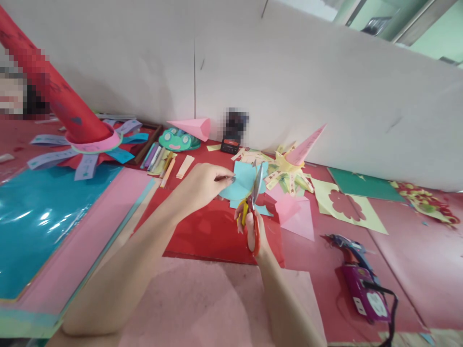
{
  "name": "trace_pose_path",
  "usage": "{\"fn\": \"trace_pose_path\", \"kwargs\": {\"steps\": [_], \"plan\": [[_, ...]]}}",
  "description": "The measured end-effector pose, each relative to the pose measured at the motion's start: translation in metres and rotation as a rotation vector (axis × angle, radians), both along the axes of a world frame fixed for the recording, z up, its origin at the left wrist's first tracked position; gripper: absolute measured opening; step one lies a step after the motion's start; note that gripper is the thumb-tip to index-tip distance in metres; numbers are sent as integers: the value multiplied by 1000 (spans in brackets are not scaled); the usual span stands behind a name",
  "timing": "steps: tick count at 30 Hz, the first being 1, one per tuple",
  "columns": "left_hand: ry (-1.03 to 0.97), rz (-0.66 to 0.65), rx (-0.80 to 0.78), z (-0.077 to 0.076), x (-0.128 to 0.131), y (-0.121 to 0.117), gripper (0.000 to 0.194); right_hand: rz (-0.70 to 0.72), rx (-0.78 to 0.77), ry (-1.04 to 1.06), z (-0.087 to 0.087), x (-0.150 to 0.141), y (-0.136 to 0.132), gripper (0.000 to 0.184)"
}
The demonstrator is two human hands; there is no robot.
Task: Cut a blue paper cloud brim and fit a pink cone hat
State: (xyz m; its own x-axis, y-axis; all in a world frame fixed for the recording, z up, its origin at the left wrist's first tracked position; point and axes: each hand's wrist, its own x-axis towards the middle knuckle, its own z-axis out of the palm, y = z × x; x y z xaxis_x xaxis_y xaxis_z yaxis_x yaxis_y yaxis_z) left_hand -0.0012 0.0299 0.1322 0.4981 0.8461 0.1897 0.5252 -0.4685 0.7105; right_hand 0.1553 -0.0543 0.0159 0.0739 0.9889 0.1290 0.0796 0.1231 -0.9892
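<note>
Pinching blue paper (244,179) (left hand (207,183)) while the right hand (262,236) holds scissors (258,184)

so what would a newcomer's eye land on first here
Probably the big red cone slanting up at the far left, with strips splayed around its base. Next, in the middle, the scissors in the right hand, blades at a light-blue sheet that the left hand pinches.

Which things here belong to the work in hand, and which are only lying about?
Belong to the work:
- scissors, in the right hand
- light blue paper, in the left hand

Seemingly just lying about:
- glue gun
- purple box
- green frog face
- yellow sheet with a flower-shaped hole
</note>
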Motion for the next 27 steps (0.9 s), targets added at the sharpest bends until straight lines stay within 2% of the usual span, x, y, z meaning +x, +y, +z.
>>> {"fn": "trace_pose_path", "kwargs": {"steps": [16,27], "plan": [[-4,-14,-5,-4,0,1,26,-6,94,-12,-5,-1,1,39],[-39,-39,35,-5,1,1,23,-37,30,-23,1,-2,-1,44]]}}
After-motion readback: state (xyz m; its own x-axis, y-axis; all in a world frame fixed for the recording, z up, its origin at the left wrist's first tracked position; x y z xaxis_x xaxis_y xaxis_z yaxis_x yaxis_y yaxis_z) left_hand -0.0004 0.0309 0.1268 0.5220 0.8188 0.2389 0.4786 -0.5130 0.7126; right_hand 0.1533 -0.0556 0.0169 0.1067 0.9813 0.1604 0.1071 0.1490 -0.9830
